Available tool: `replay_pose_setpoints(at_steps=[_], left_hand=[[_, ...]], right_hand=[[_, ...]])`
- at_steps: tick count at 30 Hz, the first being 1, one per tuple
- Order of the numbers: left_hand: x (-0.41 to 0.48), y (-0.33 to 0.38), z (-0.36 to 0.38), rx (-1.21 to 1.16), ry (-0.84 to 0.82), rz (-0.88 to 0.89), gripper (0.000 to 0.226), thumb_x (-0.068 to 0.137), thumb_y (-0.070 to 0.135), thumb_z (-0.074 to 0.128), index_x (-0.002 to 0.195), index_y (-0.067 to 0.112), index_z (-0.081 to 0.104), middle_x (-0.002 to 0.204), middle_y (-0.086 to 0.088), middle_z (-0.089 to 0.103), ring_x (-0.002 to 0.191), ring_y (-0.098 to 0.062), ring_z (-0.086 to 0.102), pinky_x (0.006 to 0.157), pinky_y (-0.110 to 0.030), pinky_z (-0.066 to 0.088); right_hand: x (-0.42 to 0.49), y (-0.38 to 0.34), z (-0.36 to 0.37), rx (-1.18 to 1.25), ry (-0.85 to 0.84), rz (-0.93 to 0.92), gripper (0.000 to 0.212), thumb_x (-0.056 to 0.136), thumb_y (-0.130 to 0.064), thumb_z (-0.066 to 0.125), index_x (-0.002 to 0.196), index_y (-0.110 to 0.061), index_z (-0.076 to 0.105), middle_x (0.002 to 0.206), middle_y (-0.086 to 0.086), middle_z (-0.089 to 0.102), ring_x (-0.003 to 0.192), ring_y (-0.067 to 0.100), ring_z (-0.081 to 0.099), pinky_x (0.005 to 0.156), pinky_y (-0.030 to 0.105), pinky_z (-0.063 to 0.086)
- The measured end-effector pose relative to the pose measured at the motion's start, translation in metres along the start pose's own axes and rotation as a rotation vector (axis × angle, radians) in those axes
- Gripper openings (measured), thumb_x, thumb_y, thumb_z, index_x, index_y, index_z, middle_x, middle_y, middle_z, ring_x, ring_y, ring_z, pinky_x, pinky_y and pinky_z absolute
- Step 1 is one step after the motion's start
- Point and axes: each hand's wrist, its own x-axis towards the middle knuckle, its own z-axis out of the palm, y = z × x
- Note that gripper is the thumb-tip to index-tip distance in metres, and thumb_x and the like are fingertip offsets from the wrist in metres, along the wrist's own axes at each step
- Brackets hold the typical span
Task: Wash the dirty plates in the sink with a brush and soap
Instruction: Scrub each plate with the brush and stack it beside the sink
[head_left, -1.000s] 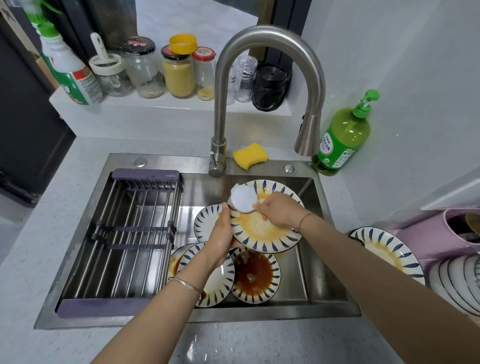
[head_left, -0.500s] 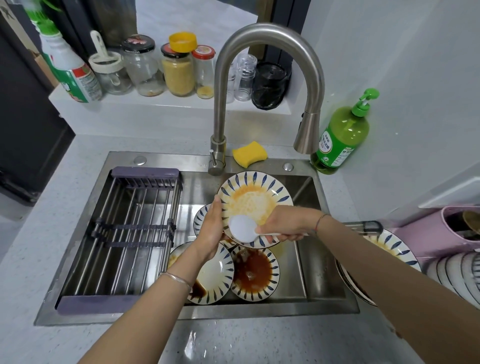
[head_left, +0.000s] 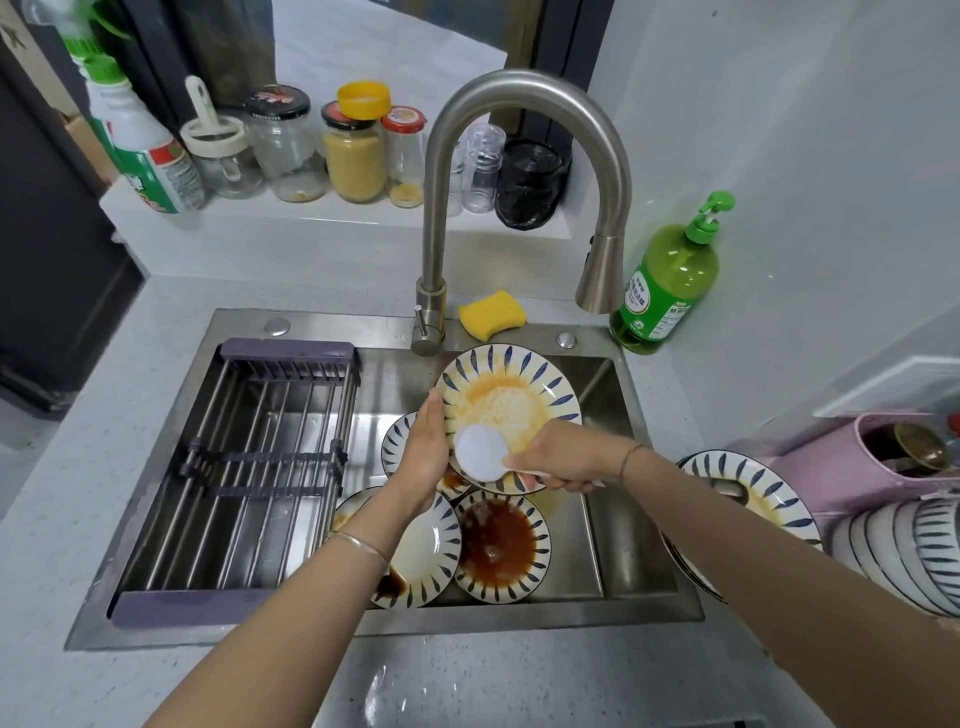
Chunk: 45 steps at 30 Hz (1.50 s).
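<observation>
Over the steel sink (head_left: 615, 525), the left hand (head_left: 423, 454) grips the left rim of a blue-striped plate (head_left: 511, 402), which is tilted up so its orange-smeared face shows. The right hand (head_left: 569, 457) has its fingers curled round the white handle of a dish brush (head_left: 480, 449), whose round white head lies against the lower left part of the plate's face. Below the held plate, more striped plates lie on the sink floor: one pooled with brown sauce (head_left: 498, 545), one with a mostly white centre (head_left: 434, 553) just left of it and partly under the left forearm, and a third (head_left: 395, 447) half hidden behind the left hand. A purple-framed drying rack (head_left: 249, 467) fills the sink's left half. The curved steel faucet (head_left: 524, 98) arches above the plate, with no water visible from its spout. A yellow sponge (head_left: 492, 314) lies on the sink's back edge beside the faucet base, and a green pump bottle of dish soap (head_left: 667, 280) stands on the counter at the back right corner. Another sauce-streaked plate (head_left: 756, 491) sits on the counter to the right, partly under the right forearm.
</observation>
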Motion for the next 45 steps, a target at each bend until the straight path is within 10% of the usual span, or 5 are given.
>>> replay_pose_setpoints(at_steps=[14, 23, 31, 39, 45], left_hand=[[-0.003, 0.004, -0.007, -0.011, -0.027, 0.024, 0.041, 0.107, 0.039, 0.019, 0.114, 0.02, 0.055, 0.091, 0.006, 0.063, 0.077, -0.004, 0.06, 0.053, -0.012, 0.05], [-0.01, -0.001, -0.005, 0.102, -0.151, -0.061, 0.043, 0.103, 0.052, 0.021, 0.104, 0.032, 0.059, 0.089, 0.006, 0.069, 0.078, -0.011, 0.068, 0.065, -0.032, 0.057], [0.0, -0.001, -0.007, 0.02, -0.065, -0.051, 0.046, 0.105, 0.049, 0.019, 0.108, 0.026, 0.06, 0.094, 0.002, 0.068, 0.081, -0.012, 0.064, 0.056, -0.024, 0.051], [-0.007, -0.011, 0.003, -0.041, -0.184, -0.138, 0.047, 0.105, 0.048, 0.017, 0.121, 0.03, 0.057, 0.104, 0.002, 0.072, 0.086, -0.008, 0.069, 0.057, -0.022, 0.054], [0.006, -0.01, -0.012, -0.08, -0.038, -0.102, 0.051, 0.103, 0.053, 0.017, 0.129, 0.027, 0.054, 0.112, -0.003, 0.07, 0.099, -0.023, 0.068, 0.077, -0.044, 0.058]], right_hand=[[-0.012, 0.029, -0.019, -0.112, -0.003, 0.12, 0.04, 0.094, -0.044, 0.051, 0.077, -0.01, 0.064, 0.053, 0.001, 0.045, 0.036, 0.012, 0.033, 0.041, 0.019, 0.031], [0.015, 0.037, -0.033, -0.401, 0.577, 0.072, 0.042, 0.094, -0.05, 0.046, 0.076, -0.015, 0.062, 0.076, 0.006, 0.058, 0.075, 0.024, 0.056, 0.065, 0.029, 0.042], [0.0, 0.023, -0.009, -0.253, 0.044, 0.074, 0.043, 0.095, -0.044, 0.05, 0.072, -0.012, 0.068, 0.054, -0.003, 0.053, 0.049, 0.016, 0.048, 0.058, 0.025, 0.044], [0.028, 0.013, -0.029, -0.219, 0.443, 0.103, 0.043, 0.094, -0.045, 0.051, 0.067, -0.012, 0.055, 0.071, 0.006, 0.053, 0.078, 0.026, 0.06, 0.074, 0.032, 0.047], [-0.005, 0.011, -0.021, -0.218, 0.077, 0.17, 0.042, 0.097, -0.04, 0.049, 0.067, -0.011, 0.059, 0.052, -0.001, 0.05, 0.036, 0.011, 0.042, 0.042, 0.018, 0.037]])
